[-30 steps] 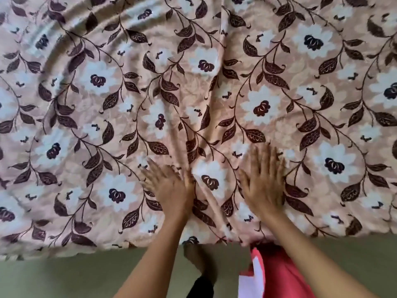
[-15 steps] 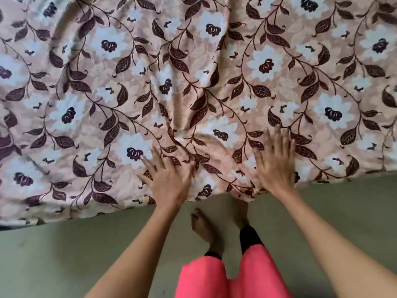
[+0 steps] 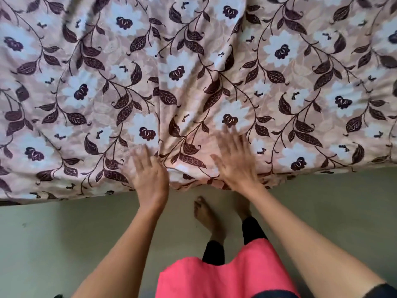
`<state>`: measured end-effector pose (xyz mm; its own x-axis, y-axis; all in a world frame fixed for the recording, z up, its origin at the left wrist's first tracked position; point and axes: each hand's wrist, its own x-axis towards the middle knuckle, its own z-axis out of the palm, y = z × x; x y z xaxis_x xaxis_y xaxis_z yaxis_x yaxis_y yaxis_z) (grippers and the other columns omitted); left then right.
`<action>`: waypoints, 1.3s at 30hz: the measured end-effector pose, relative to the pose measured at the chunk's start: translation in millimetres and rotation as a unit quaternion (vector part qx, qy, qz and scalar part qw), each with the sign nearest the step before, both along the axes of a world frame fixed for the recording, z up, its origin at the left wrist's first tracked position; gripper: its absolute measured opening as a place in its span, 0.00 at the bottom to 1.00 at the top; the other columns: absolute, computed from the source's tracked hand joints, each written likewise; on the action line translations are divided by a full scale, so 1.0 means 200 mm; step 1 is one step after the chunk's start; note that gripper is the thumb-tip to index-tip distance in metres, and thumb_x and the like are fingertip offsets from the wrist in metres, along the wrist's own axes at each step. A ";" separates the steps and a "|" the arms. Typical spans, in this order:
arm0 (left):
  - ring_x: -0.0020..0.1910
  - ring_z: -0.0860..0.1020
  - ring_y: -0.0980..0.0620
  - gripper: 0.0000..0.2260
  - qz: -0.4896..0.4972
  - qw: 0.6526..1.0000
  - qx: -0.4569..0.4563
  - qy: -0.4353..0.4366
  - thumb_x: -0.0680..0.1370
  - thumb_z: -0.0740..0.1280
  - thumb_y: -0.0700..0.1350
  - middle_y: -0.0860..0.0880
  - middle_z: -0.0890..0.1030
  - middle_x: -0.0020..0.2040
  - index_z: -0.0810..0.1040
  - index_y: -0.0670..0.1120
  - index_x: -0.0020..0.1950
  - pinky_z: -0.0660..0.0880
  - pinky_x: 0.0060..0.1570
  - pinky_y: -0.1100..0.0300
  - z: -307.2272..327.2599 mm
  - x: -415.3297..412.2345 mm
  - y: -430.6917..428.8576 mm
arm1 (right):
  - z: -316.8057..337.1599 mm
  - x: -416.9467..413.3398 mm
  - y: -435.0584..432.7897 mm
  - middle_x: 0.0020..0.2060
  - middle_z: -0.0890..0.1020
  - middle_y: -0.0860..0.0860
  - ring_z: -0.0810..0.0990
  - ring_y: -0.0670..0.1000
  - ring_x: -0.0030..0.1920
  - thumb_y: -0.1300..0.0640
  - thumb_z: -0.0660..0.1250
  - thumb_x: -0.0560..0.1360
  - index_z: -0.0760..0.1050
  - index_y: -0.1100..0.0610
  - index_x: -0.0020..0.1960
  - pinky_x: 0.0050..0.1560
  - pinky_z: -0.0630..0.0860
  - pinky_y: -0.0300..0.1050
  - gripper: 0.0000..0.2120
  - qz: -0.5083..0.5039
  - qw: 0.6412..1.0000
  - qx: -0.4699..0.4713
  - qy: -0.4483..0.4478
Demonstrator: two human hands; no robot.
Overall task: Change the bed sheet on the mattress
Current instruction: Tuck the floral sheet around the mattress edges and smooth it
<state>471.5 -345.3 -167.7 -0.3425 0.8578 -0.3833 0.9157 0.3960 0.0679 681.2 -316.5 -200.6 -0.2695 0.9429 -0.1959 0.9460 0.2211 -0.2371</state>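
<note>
Left hand [image 3: 150, 173]: palm down, fingers straight and spread, pressed flat on the cloth at its near edge; blurred. Right hand [image 3: 234, 160]: the same, released and flat, grasping nothing, slightly farther in and to the right; blurred. Bed sheet [image 3: 86, 93]: pink-beige with white flowers and dark maroon leaves and vines, spread over the whole far part of the view; its near edge runs left to right just beside the wrists. Creases [image 3: 171, 117]: gathered between the two hands, fanning away toward the far side. Floor [image 3: 43, 233]: pale green, near side. Bare foot [image 3: 206, 214]: on the floor between the forearms. Pink garment [image 3: 214, 276] over black leggings [image 3: 253, 231]: nearest, bottom centre.
</note>
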 end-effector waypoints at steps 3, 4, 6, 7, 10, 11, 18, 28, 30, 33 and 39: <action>0.76 0.43 0.44 0.24 0.026 0.999 0.032 -0.032 0.82 0.52 0.50 0.45 0.48 0.77 0.60 0.39 0.74 0.39 0.69 0.34 0.04 0.01 0.03 | 0.00 0.21 -0.01 0.74 0.40 0.55 0.38 0.51 0.74 0.37 0.34 0.79 0.40 0.59 0.74 0.74 0.39 0.54 0.33 -0.116 0.993 -0.011 -0.029; 0.76 0.41 0.44 0.27 0.056 0.997 0.021 -0.037 0.81 0.51 0.55 0.46 0.46 0.78 0.57 0.39 0.75 0.40 0.69 0.34 0.05 0.03 0.04 | 0.00 0.28 0.00 0.74 0.39 0.54 0.37 0.51 0.74 0.37 0.34 0.78 0.39 0.59 0.74 0.74 0.39 0.55 0.34 -0.145 0.988 -0.025 -0.043; 0.75 0.39 0.43 0.31 0.076 0.996 -0.013 -0.048 0.80 0.51 0.60 0.46 0.42 0.77 0.57 0.41 0.75 0.40 0.69 0.33 0.04 0.07 0.03 | -0.01 0.31 0.01 0.73 0.36 0.55 0.36 0.51 0.73 0.36 0.35 0.77 0.37 0.59 0.74 0.74 0.39 0.56 0.35 -0.167 0.983 -0.046 -0.064; 0.75 0.38 0.42 0.28 0.063 0.996 -0.023 -0.054 0.80 0.53 0.59 0.45 0.41 0.77 0.62 0.41 0.72 0.40 0.68 0.32 0.03 0.08 0.03 | -0.01 0.28 0.02 0.73 0.36 0.55 0.36 0.52 0.73 0.37 0.36 0.78 0.36 0.60 0.74 0.74 0.39 0.56 0.35 -0.158 0.984 -0.039 -0.065; 0.76 0.41 0.42 0.13 0.054 0.996 -0.004 -0.068 0.79 0.58 0.46 0.45 0.44 0.78 0.73 0.42 0.59 0.38 0.68 0.35 0.02 0.11 0.02 | -0.03 0.07 0.01 0.72 0.36 0.56 0.37 0.55 0.73 0.38 0.37 0.79 0.34 0.60 0.73 0.74 0.39 0.57 0.33 -0.050 0.997 -0.021 -0.062; 0.76 0.42 0.43 0.13 0.062 0.996 0.004 -0.065 0.78 0.58 0.46 0.46 0.46 0.78 0.73 0.42 0.60 0.38 0.68 0.36 0.02 0.11 0.01 | -0.04 -0.02 0.00 0.73 0.35 0.56 0.36 0.56 0.73 0.38 0.36 0.78 0.34 0.60 0.73 0.73 0.37 0.56 0.33 0.000 0.998 -0.021 -0.055; 0.76 0.41 0.43 0.23 0.063 0.994 0.040 -0.074 0.79 0.55 0.57 0.46 0.49 0.78 0.68 0.41 0.65 0.41 0.71 0.37 0.10 0.09 0.18 | 0.00 -0.25 0.10 0.75 0.44 0.57 0.40 0.52 0.75 0.39 0.37 0.80 0.39 0.60 0.75 0.74 0.38 0.50 0.32 0.081 0.996 -0.024 0.024; 0.76 0.45 0.42 0.19 -0.011 0.995 0.086 -0.056 0.81 0.54 0.53 0.45 0.50 0.77 0.70 0.43 0.64 0.42 0.73 0.42 0.01 0.10 0.76 | 0.01 0.03 0.58 0.74 0.36 0.58 0.34 0.55 0.74 0.35 0.35 0.76 0.32 0.61 0.74 0.73 0.35 0.52 0.38 -0.130 0.988 -0.050 -0.073; 0.76 0.46 0.44 0.18 0.023 0.993 0.102 -0.048 0.82 0.54 0.50 0.46 0.51 0.77 0.68 0.44 0.69 0.41 0.72 0.43 -0.03 0.07 0.75 | 0.01 -0.15 0.59 0.73 0.32 0.59 0.32 0.56 0.73 0.37 0.35 0.78 0.31 0.63 0.73 0.73 0.34 0.54 0.37 -0.082 0.994 -0.044 -0.056; 0.76 0.45 0.46 0.21 0.106 0.989 0.085 -0.052 0.82 0.53 0.48 0.47 0.49 0.77 0.61 0.42 0.73 0.41 0.73 0.45 -0.03 0.10 0.75 | 0.02 -0.37 0.58 0.72 0.29 0.58 0.30 0.55 0.73 0.39 0.33 0.79 0.30 0.63 0.73 0.73 0.33 0.55 0.35 0.033 0.997 -0.067 -0.013; 0.76 0.43 0.46 0.27 0.107 0.988 0.103 -0.044 0.80 0.54 0.57 0.46 0.43 0.77 0.59 0.41 0.72 0.40 0.71 0.45 0.02 0.20 1.15 | -0.01 -0.05 0.86 0.75 0.46 0.57 0.45 0.55 0.76 0.41 0.41 0.80 0.43 0.60 0.75 0.74 0.42 0.52 0.32 -0.018 1.000 -0.023 -0.002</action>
